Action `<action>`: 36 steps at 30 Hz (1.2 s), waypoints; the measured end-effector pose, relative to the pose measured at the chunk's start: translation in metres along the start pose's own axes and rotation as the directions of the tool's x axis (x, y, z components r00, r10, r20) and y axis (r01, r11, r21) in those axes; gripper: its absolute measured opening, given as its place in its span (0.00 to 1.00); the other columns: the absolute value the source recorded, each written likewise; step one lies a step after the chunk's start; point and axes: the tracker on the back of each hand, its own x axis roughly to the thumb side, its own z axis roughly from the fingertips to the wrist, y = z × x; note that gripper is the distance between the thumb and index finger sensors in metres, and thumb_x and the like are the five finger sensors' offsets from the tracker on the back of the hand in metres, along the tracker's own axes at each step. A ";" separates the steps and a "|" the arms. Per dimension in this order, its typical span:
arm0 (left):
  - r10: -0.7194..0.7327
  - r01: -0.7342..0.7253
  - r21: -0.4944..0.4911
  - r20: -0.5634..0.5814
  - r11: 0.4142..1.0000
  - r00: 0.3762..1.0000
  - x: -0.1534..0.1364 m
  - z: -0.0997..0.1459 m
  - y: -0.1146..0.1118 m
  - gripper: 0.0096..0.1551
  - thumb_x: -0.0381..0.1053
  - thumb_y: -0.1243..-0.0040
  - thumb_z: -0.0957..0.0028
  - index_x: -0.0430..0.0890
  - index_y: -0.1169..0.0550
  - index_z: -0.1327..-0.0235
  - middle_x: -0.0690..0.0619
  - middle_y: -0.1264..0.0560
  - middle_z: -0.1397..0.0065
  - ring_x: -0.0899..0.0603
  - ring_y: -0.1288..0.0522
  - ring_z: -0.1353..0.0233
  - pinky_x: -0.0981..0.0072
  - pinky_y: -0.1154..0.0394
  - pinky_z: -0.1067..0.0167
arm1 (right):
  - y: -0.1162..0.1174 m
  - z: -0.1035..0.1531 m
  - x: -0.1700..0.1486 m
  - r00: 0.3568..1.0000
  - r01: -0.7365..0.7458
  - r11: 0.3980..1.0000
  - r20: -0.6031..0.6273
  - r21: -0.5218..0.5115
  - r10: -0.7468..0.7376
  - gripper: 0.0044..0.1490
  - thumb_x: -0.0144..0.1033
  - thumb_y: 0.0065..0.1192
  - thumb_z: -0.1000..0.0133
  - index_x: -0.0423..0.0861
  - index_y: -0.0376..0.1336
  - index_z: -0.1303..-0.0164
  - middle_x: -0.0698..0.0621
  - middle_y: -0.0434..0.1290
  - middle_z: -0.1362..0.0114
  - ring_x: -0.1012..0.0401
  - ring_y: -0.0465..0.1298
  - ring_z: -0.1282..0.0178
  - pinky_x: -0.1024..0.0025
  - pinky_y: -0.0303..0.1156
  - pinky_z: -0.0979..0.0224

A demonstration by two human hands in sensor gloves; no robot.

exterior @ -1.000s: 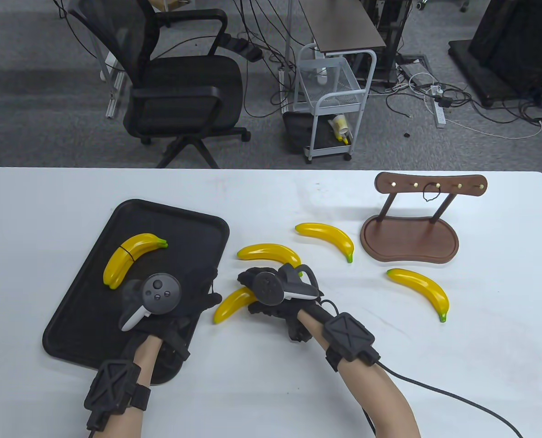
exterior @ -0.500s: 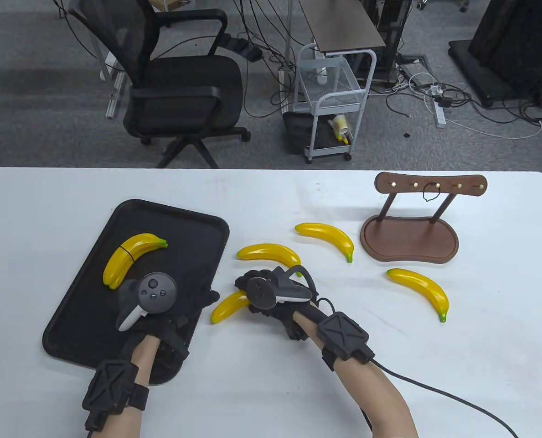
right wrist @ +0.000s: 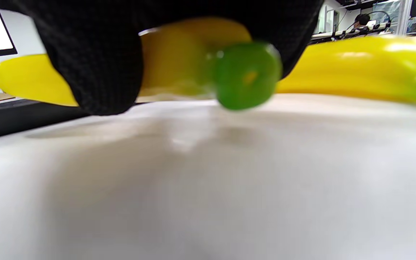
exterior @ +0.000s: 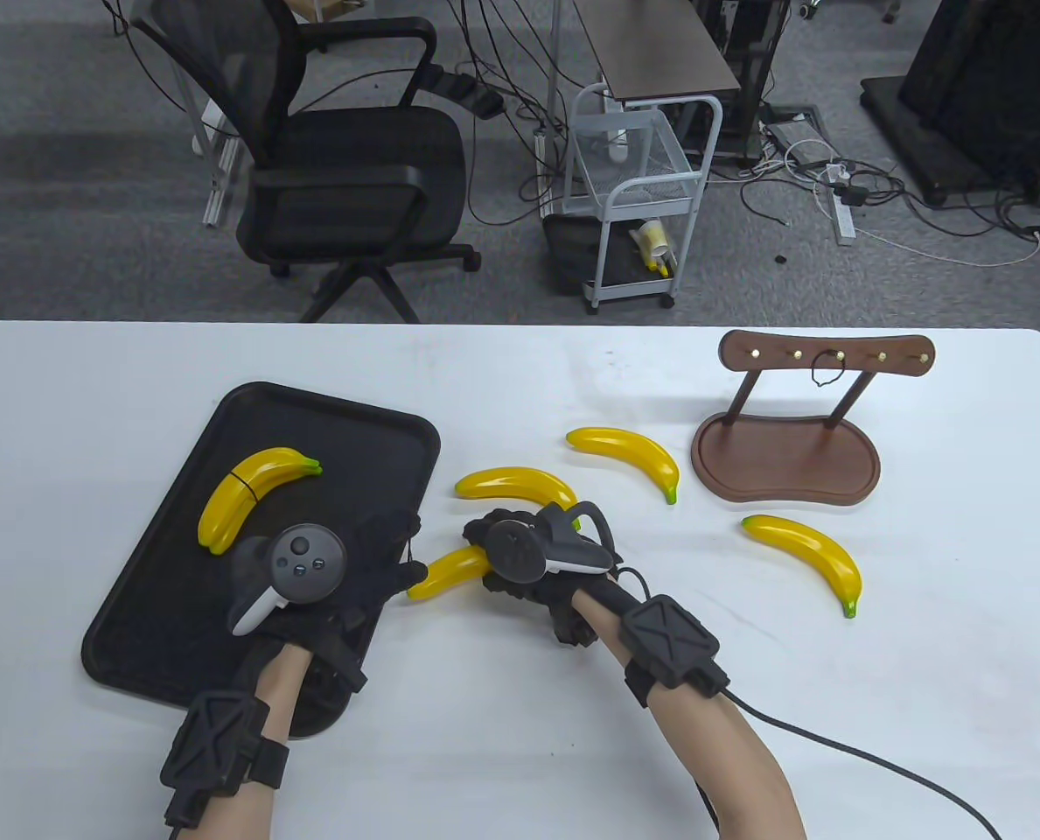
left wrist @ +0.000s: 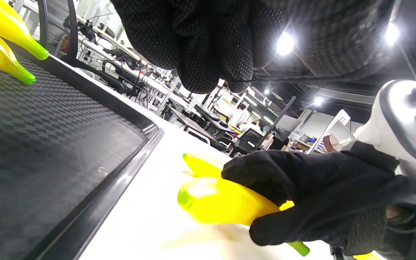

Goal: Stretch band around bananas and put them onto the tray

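A black tray (exterior: 148, 612) lies at the left with a banded pair of bananas (exterior: 244, 494) on it. My right hand (exterior: 482, 560) grips a loose banana (exterior: 450, 569) just right of the tray; in the left wrist view its glove (left wrist: 302, 202) wraps that banana (left wrist: 215, 202). The banana's green end (right wrist: 246, 76) shows blurred under the fingers (right wrist: 96, 72). My left hand (exterior: 397, 547) hovers over the tray's right edge, its thumb by the banana's tip. A thin dark band (exterior: 410, 538) seems to run between its fingertips.
Three more bananas lie on the table: one (exterior: 520, 484) just beyond my right hand, one (exterior: 629, 451) further back, one (exterior: 813, 556) at the right. A wooden hook rack (exterior: 826, 359) stands at the back right with a band (exterior: 826, 376) hanging from it.
My right hand has turned the gripped banana flatter and shifted it slightly away from me, so its left tip now sits by my left thumb. The left hand has barely moved.
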 end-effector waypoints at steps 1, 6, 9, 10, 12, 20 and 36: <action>-0.001 0.001 -0.001 0.003 1.000 1.000 0.001 0.000 0.000 0.41 0.67 0.43 0.48 0.55 0.36 0.22 0.57 0.30 0.18 0.46 0.28 0.18 0.52 0.36 0.18 | -0.004 0.001 -0.002 1.000 -0.001 1.000 -0.006 -0.009 0.001 0.45 0.46 0.75 0.49 0.47 0.59 0.24 0.46 0.69 0.24 0.51 0.76 0.33 0.58 0.77 0.35; -0.006 0.007 -0.013 0.012 1.000 1.000 0.003 -0.001 -0.004 0.41 0.67 0.43 0.48 0.55 0.36 0.22 0.57 0.30 0.18 0.46 0.28 0.18 0.51 0.36 0.18 | -0.020 0.002 -0.013 0.999 0.005 0.999 -0.040 -0.041 -0.006 0.45 0.48 0.75 0.50 0.47 0.60 0.24 0.46 0.70 0.25 0.52 0.78 0.34 0.59 0.78 0.37; -0.008 0.008 -0.016 0.016 1.000 1.000 0.005 -0.001 -0.005 0.41 0.67 0.43 0.48 0.55 0.35 0.22 0.57 0.30 0.18 0.46 0.28 0.18 0.51 0.36 0.18 | -0.028 0.003 -0.021 0.998 0.004 0.998 -0.062 -0.061 -0.007 0.45 0.48 0.75 0.50 0.46 0.60 0.24 0.46 0.71 0.25 0.52 0.78 0.34 0.59 0.78 0.37; -0.009 0.009 -0.017 0.018 1.000 1.000 0.005 -0.001 -0.006 0.41 0.67 0.43 0.48 0.55 0.35 0.22 0.57 0.30 0.18 0.45 0.28 0.18 0.51 0.35 0.18 | -0.031 0.003 -0.024 0.998 0.002 0.998 -0.067 -0.069 -0.007 0.45 0.48 0.75 0.50 0.47 0.60 0.24 0.47 0.71 0.25 0.52 0.78 0.34 0.59 0.78 0.37; -0.011 0.011 -0.020 0.021 1.000 1.000 0.006 -0.002 -0.007 0.40 0.67 0.43 0.48 0.54 0.35 0.22 0.57 0.30 0.18 0.46 0.28 0.18 0.51 0.35 0.18 | -0.037 0.003 -0.030 0.996 0.008 0.997 -0.086 -0.081 -0.015 0.45 0.48 0.75 0.49 0.46 0.60 0.24 0.46 0.70 0.25 0.51 0.78 0.34 0.59 0.78 0.37; -0.019 0.020 -0.032 0.028 0.999 0.999 0.008 -0.003 -0.011 0.40 0.67 0.44 0.48 0.54 0.35 0.22 0.57 0.30 0.19 0.46 0.28 0.18 0.51 0.35 0.18 | -0.056 -0.002 -0.056 0.981 0.029 0.991 -0.187 -0.132 -0.053 0.45 0.48 0.74 0.48 0.45 0.59 0.23 0.44 0.69 0.24 0.50 0.77 0.33 0.58 0.77 0.36; -0.020 0.021 -0.042 0.025 0.999 0.999 0.010 -0.003 -0.011 0.40 0.66 0.44 0.48 0.55 0.35 0.23 0.57 0.29 0.19 0.46 0.28 0.18 0.51 0.35 0.18 | -0.034 -0.029 -0.085 0.936 0.084 0.983 -0.325 -0.161 -0.133 0.45 0.46 0.73 0.47 0.45 0.57 0.22 0.45 0.67 0.23 0.50 0.75 0.31 0.57 0.76 0.33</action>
